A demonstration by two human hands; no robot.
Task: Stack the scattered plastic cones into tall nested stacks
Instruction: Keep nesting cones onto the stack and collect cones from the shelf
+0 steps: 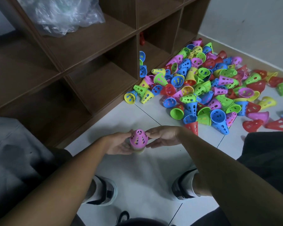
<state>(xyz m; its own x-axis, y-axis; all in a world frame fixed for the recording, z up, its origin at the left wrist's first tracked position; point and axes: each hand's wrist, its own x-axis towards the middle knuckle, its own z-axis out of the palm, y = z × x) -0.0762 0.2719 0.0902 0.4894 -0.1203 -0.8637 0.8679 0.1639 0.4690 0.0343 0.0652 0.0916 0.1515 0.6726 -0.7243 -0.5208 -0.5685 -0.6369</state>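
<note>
1. A pink cone [138, 137] with holes in its wall sits narrow end up on top of a short stack [138, 150] of nested cones; only the striped rims of the lower cones show beneath it.
2. The left hand [119, 145] cups the stack from the left, its fingers curled round the lower part and its thumb against the pink cone's side.
3. The right hand [163, 136] meets the pink cone from the right, pinching its upper wall with thumb and fingertips while the other fingers reach toward the rim.
4. The stack is held above the white tiled floor [137, 173], between the person's two feet in white and black shoes [103, 191].
5. A big heap of loose cones [207, 85] in red, blue, green, yellow and pink lies on the floor to the right, well apart from the hands, spilling against the foot of a brown wooden shelf unit [82, 51].
6. A few blue cones lie inside a lower compartment of the shelf.
7. A crumpled clear plastic bag [60, 15] rests on an upper shelf.
</note>
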